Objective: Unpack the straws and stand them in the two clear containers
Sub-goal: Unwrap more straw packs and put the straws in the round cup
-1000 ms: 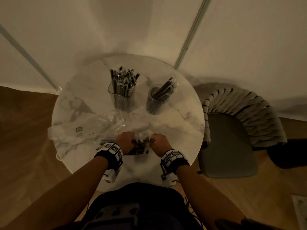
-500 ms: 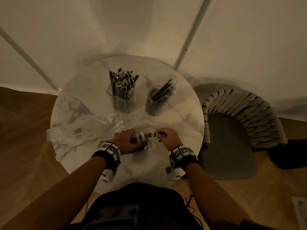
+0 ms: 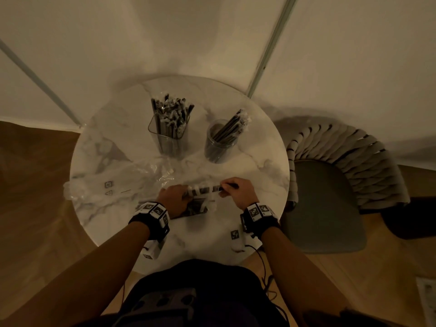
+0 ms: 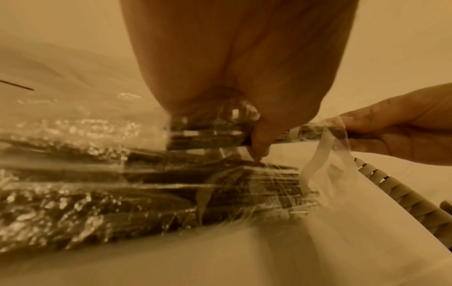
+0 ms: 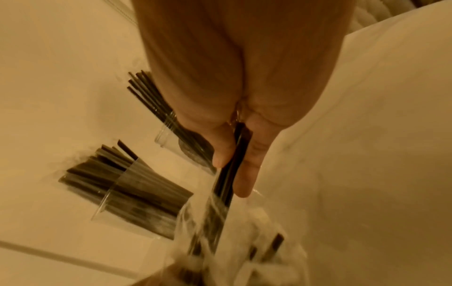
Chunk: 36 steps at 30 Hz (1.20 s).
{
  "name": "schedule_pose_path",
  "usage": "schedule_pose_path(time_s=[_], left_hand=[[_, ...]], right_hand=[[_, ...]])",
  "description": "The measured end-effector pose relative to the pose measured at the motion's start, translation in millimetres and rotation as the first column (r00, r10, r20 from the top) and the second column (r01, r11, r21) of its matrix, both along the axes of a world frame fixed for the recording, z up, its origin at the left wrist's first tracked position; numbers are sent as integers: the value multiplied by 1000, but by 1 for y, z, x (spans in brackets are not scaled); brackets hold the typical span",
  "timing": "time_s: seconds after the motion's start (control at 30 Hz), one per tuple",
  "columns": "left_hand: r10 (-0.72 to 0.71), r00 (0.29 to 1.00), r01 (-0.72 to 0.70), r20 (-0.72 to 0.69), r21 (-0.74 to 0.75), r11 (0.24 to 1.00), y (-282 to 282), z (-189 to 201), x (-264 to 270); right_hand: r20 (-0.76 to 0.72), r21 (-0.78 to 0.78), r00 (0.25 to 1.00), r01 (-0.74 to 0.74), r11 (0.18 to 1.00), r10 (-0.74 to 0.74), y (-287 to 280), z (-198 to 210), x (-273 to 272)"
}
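The fingers (image 5: pixel 247 170) of the right hand (image 3: pixel 238 191) pinch the bare dark ends of a small bundle of straws (image 3: pixel 207 189), thumb on one side and fingers on the other. The bundle runs level between the two hands, just above the surface (image 3: pixel 254 166), with most of its length inside a clear wrapper (image 4: pixel 325 135).

The left hand (image 3: pixel 173 199) grips the other end of the wrapped bundle; its fingers curl round the plastic, though the fingertips are blurred in the left wrist view. Under the left hand lies a pack of further wrapped straws (image 4: pixel 146 203), flat on the surface near the front edge.

To the left of the hands, an emptied clear plastic bag (image 3: pixel 113 185) lies crumpled on the surface.

Farther back stand the two clear containers, apart from each other:
- The square container (image 3: pixel 168 135), on the left, holds many dark straws standing upright.
- The round container (image 3: pixel 218 143), on the right, holds fewer straws, which lean to the right.

The surface is a round marble-patterned top. A chair (image 3: pixel 335 185) with a woven back stands just beside it on the right, on a wooden floor (image 3: pixel 35 208).
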<state>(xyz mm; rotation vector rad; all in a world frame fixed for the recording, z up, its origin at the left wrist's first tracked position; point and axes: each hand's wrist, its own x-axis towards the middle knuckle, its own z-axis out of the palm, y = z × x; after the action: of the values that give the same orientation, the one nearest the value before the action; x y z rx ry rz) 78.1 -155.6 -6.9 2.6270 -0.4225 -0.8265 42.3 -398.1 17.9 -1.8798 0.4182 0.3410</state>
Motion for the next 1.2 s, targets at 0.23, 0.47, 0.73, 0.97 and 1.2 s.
schedule_pose_path(time_s=[0.23,0.47,0.73,0.97,1.2], left_hand=[[24,1000,-25,9,68,997,7,-5,4],[76,997,-77,13,85,993,1,3,2],[171,983,-151,73,-220,964,-17,18,6],[492,813,-569,-311,-608,554,-61,42,10],[407,473,-869,-782,-491,66,-70,53,19]], right_hand=[[-10,-19,997,79,997,-79,-57,23,-2],[-39,-56,981,188,981,-190,-113,48,-7],[102,-169,934,355,919,-342,-154,82,-11],[160,-87,954,271,958,-255,-134,100,-7],[259,-109,949,216,970,-182,-77,100,4]])
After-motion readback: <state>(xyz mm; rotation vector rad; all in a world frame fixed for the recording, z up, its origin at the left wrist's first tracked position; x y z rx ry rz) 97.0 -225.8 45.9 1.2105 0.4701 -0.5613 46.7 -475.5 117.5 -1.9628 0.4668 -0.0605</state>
